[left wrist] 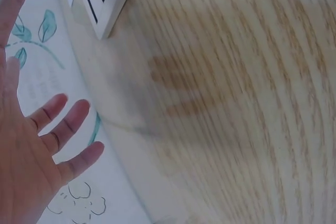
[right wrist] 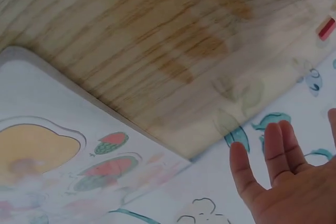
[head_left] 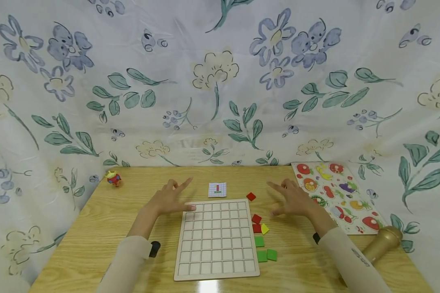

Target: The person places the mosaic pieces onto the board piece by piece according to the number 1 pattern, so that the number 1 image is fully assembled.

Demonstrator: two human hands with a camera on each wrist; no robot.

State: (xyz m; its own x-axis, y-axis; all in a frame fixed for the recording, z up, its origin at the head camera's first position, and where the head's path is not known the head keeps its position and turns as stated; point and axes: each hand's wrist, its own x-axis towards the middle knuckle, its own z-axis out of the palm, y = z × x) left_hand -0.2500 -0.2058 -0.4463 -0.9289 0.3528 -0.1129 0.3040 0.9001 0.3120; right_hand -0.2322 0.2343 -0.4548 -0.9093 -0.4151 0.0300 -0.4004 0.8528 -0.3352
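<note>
Right of board (head_left: 212, 240), tiles (head_left: 256, 228) lie left of right hand (head_left: 292, 201), nearer one; left hand (head_left: 168, 199) by board's far-left corner; both sets of fingers spread, holding nothing.

Table's (head_left: 77, 252) wood-grain. I see grid board (head_left: 217, 239) mid-table, small card (head_left: 217, 190) just beyond. Right of board: three red tiles (head_left: 256, 219), one yellow tile (head_left: 265, 229), three green tiles (head_left: 262, 256). Toy (head_left: 113, 178) far left, fruit sheet (head_left: 336, 195) far right, gold thing (head_left: 386, 242) nearer.

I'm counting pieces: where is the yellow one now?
In the head view, the yellow piece lies right of the board, beside a red square and beyond the green squares.
</note>
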